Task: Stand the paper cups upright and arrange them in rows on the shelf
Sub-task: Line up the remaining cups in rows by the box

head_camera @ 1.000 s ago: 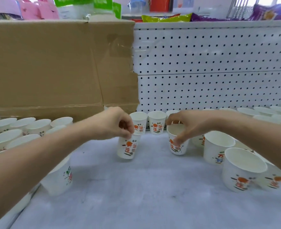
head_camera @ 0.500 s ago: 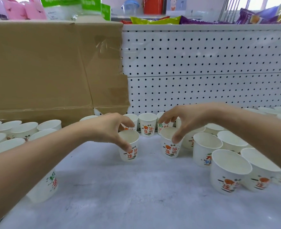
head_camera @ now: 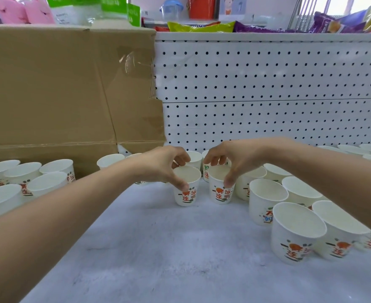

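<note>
A: Head view, item one: the shelf (head_camera: 180, 259)?
B: Pale grey, mottled surface. Bare down the middle, paper cups on both sides and along the back.

A: Left hand (head_camera: 162, 166)?
B: Reaching in from the lower left, fingers curled over the mouth of the left cup (head_camera: 186, 193). Thumb pressed on the near wall just under the rim, other fingers at the far rim. It grips that cup. The cup stands upright on the shelf, orange and green print facing the camera.

A: Right hand (head_camera: 234, 159)?
B: Coming in from the right, same pinch. Thumb on the near wall of the right cup (head_camera: 221, 191), fingers arched over its far rim. Closed on that cup, which also stands upright on the shelf, just beside the left cup with a narrow gap between them.

A: Other stock?
B: A cluster of upright cups on the left (head_camera: 23, 182), in front of the cardboard box (head_camera: 60, 88). More upright cups on the right (head_camera: 298, 232), the nearest one largest in view, orange print showing. A few small cups behind the hands, against the back panel.

A: Backing?
B: White pegboard (head_camera: 267, 84) with rows of small holes, right of the box.

A: Above it?
B: Snack packets (head_camera: 199, 26) in yellow and purple, pink bags at far left. Detail is too blurred to read.
</note>
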Motion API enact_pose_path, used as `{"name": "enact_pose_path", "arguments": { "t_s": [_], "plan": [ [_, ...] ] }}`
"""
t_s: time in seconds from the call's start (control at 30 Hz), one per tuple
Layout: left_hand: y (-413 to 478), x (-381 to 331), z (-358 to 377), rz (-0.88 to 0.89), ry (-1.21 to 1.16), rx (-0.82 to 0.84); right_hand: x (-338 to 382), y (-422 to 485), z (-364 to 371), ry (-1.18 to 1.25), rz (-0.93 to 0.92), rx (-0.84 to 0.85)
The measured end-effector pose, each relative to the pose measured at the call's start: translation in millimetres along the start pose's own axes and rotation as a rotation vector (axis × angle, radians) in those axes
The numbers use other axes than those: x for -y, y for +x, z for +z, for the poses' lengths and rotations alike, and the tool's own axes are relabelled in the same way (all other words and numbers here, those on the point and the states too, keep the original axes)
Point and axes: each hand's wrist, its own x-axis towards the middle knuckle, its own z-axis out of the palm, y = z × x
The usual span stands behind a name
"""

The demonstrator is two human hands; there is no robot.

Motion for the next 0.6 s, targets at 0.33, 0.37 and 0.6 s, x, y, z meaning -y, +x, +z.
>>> {"name": "enact_pose_path", "arguments": {
  "t_s": [0.33,0.37,0.6],
  "plan": [
    [4.6,-4.8,5.2,-0.023,-0.055,-0.050,-8.1,-1.8,2.3,0.061,0.021,-0.048],
    [5.1,-5.2,5.1,-0.027,-0.065,-0.051,-8.0,-1.2,2.8,0.063,0.015,-0.052],
    [6.0,-8.4,7.3,-0.047,-0.113,-0.048,-7.5,-0.2,3.9,0.056,-0.004,-0.059]
  ]
}}
